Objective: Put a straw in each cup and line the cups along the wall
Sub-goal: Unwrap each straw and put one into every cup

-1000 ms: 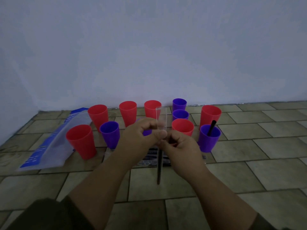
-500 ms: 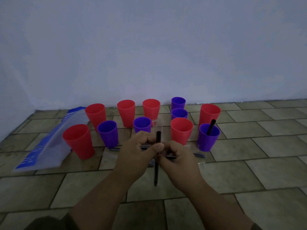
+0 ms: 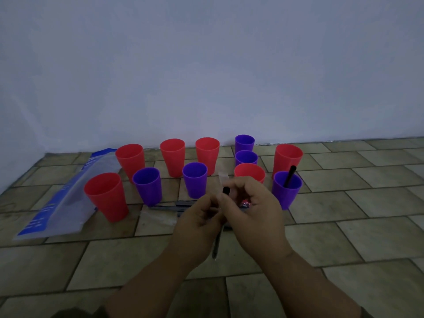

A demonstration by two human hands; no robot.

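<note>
Several red and purple cups stand on the tiled floor near the wall. One purple cup [image 3: 286, 189] at the right holds a black straw [image 3: 289, 176]. In front of the cups, my left hand [image 3: 197, 223] and my right hand [image 3: 254, 207] meet over a black straw [image 3: 226, 190] in a clear wrapper. The straw's top pokes out above my fingers and its lower end hangs below my hands. My left hand pinches the wrapped lower part, and my right hand pinches the straw near its top. More wrapped straws [image 3: 169, 206] lie on the floor behind my hands.
A clear plastic bag with blue print [image 3: 62, 203] lies on the floor at the left, beside a red cup [image 3: 106, 196]. The white wall [image 3: 206, 65] rises right behind the cups. Bare tiled floor [image 3: 355, 214] stretches to the right.
The wrapper has slid down the straw, so the black top now sticks out above my fingers. Both hands have shifted slightly right and lower.
</note>
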